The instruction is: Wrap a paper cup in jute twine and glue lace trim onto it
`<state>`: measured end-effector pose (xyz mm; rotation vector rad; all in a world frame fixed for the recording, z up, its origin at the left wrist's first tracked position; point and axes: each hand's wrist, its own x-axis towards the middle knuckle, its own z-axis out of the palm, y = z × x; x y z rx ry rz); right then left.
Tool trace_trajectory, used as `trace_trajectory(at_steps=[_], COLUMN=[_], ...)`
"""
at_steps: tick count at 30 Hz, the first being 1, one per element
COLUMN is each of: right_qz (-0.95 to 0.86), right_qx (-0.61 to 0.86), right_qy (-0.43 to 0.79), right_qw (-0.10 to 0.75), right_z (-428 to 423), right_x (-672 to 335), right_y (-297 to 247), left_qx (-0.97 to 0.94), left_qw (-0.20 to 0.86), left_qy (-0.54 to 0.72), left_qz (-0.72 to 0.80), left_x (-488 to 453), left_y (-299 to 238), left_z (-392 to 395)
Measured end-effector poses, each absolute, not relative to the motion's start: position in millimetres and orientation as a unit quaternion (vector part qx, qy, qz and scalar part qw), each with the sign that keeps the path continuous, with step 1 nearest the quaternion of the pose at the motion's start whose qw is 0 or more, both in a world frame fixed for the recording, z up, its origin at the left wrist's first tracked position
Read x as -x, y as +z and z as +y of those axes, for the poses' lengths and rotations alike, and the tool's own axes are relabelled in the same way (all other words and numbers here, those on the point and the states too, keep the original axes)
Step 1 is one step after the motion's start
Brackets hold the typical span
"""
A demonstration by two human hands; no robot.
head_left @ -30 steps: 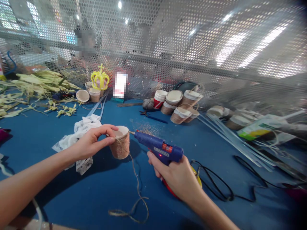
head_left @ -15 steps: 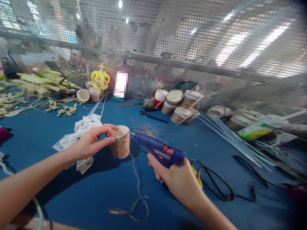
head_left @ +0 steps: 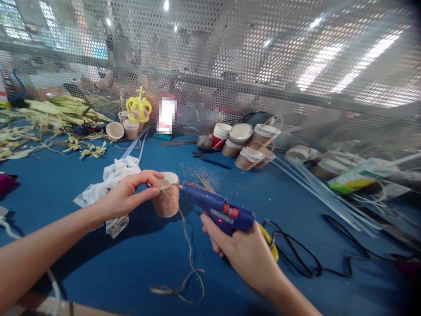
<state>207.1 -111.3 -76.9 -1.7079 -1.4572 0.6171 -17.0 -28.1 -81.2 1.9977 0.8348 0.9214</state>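
Observation:
My left hand (head_left: 142, 188) pinches the near-left rim of a small brown cup (head_left: 167, 202) with a pale inside, thumb outside and some fingers hidden within. A thin twine (head_left: 188, 245) runs from the cup's side and trails in loops on the table towards me. In my right hand (head_left: 241, 245) is a blue glue gun (head_left: 215, 204) with a red light lit on its body. Its metal nozzle points left, at the cup's upper right side just below the rim; whether it touches cannot be made out. White lace (head_left: 120, 173) lies crumpled behind my left hand.
Twine-wrapped cups (head_left: 249, 157) stand at the back right beside a grey twine ball (head_left: 204, 141) and pliers (head_left: 212, 161). Clear glue sticks (head_left: 324, 193) and a black cord (head_left: 292, 250) lie right. Dried husks (head_left: 55, 112) and a yellow crown (head_left: 139, 105) sit back left.
The glue gun's nozzle has shifted slightly left and down along the cup's upper side. My left hand and the cup keep nearly the same position.

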Motion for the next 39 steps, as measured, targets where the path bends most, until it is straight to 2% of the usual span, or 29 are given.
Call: trace_trajectory(at_steps=[4,8,18,29,39], right_qz=[-0.623,-0.636,-0.636,-0.621,-0.574], right_qx=[0.651,0.641,0.619,0.66,0.676], right_qy=[0.259,0.271,0.294,0.254,0.26], right_qw=[0.347,0.334,0.355,0.34,0.382], right_z=[-111.7,-112.1,-115.9,-114.7,-102.9], right_x=[-215.3,-217.8,-193.9,-213.3,-207.3], right_y=[-80.1,-82.6,-60.1,-81.1,-69.2], left_qx=[-0.781,-0.783,-0.787,-0.792,-0.791], left_qw=[0.387,0.384,0.379,0.38,0.38], left_qy=[0.361,0.36,0.362,0.354,0.354], left_qz=[0.332,0.333,0.326,0.321,0.323], left_x=[17.1,16.3,15.9,16.5,17.4], left_y=[-81.3,-80.0,-80.7,-78.3,-79.3], left_z=[-27.8,-28.3,-30.4,-29.1,-27.7])
